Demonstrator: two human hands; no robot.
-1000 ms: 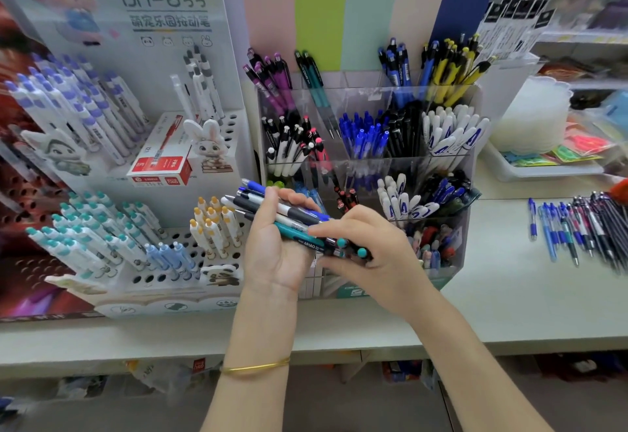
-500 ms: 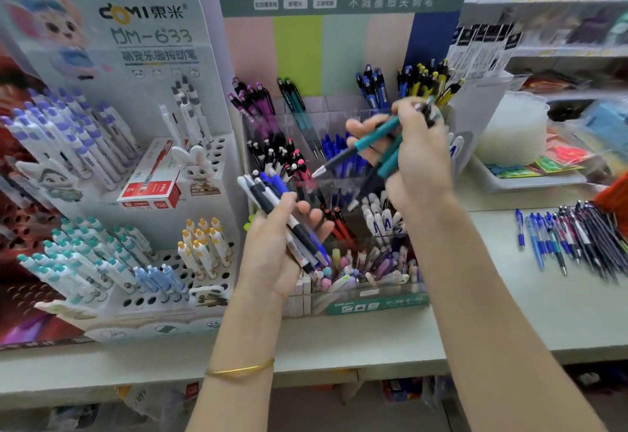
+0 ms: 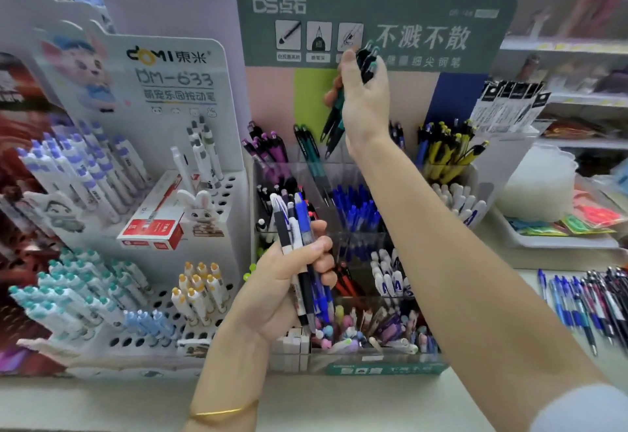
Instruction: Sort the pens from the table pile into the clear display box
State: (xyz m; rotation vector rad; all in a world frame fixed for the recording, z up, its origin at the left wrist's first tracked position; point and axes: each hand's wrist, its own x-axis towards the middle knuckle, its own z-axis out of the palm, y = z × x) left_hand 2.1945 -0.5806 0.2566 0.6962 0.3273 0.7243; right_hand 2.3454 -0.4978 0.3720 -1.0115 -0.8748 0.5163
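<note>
Teal pens (image 3: 334, 118) aloft over clear display box (image 3: 384, 368)

Table pile (image 3: 588, 299) lies well right of it. Right hand (image 3: 365, 98) clutches those teal pens above the back row; left hand (image 3: 282, 288) grips a blue-and-white bundle (image 3: 299, 237) out front.

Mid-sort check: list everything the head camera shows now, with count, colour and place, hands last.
Clear plastic display box: one, transparent, tiered, table centre.
Teal-and-black pens: a few, right hand, above the box's back row.
Blue, black and white pens: one bundle, left hand, before the box.
Loose pen pile: many, blue and dark, table far right.
White DOMI pen stand: one, left of the box.
Red-and-white carton: one, on that stand.
Yellow pens: several, box's back row, right end.
Gold bangle: one, left wrist.
Left hand: grips the bundle.
Right hand: raised, grips the teal pens.
</note>
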